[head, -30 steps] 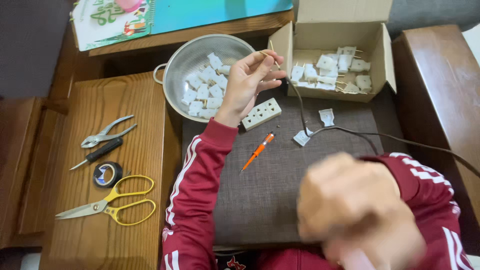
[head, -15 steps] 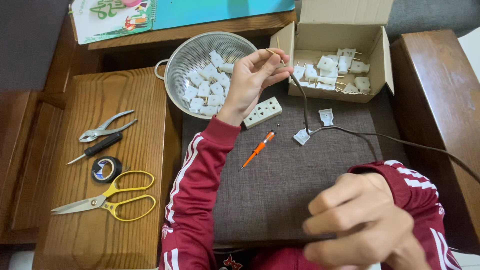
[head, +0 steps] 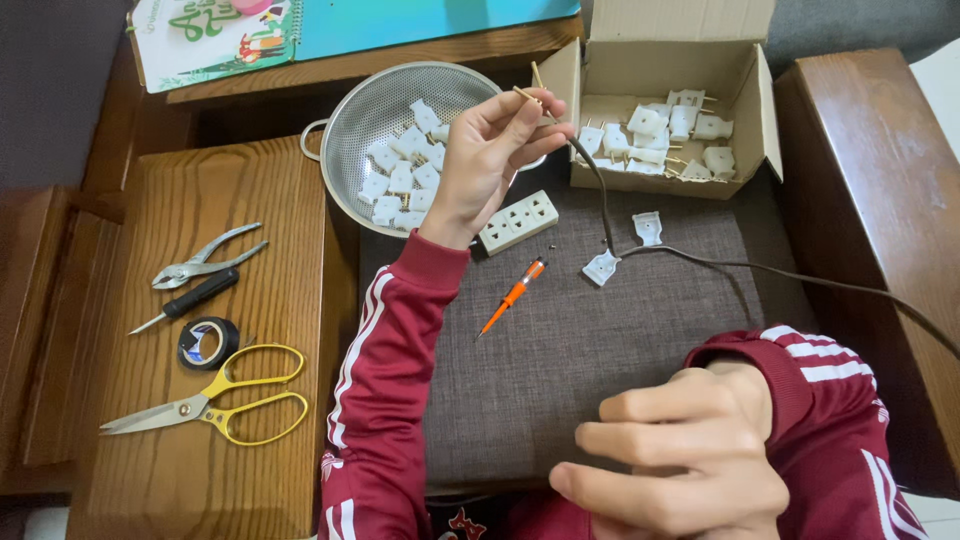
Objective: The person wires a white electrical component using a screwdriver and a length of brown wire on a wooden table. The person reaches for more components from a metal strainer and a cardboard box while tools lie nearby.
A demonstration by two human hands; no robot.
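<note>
- Head view, upper centre: left hand (head: pixel 487 160) raised over the rim of the metal colander (head: pixel 350 140), thumb and fingertips pressed together pinching the bare end of a dark cable (head: pixel 603 205).
- Cable runs down from the pinch to mid-frame, passes a small white plug half (head: pixel 600 268) on the grey cushion mat (head: pixel 560 360), then goes off to the right edge.
- Lower right, close to camera: right hand (head: pixel 680 460) loosely curled, fingers pointing left, nothing visible in it; cannot tell if it grips anything.
- Both sleeves dark red with white stripes.
- Colander holds many white plug parts (head: pixel 400 175).
- White multi-socket block (head: pixel 518 222) just beside left wrist, on the mat.
- Orange tester screwdriver (head: pixel 512 297) below the socket block, centre.
- Second white plug half (head: pixel 648 227) right of the cable, near the box.
- Open cardboard box (head: pixel 745 110), upper right, with white plugs with prongs (head: pixel 660 135) inside.
- Left side on wooden table (head: pixel 270 480): pliers (head: pixel 205 258), black-handled screwdriver (head: pixel 190 300), roll of black tape (head: pixel 207 342), yellow-handled scissors (head: pixel 210 405).
- Top left: colourful notebook (head: pixel 300 25).
</note>
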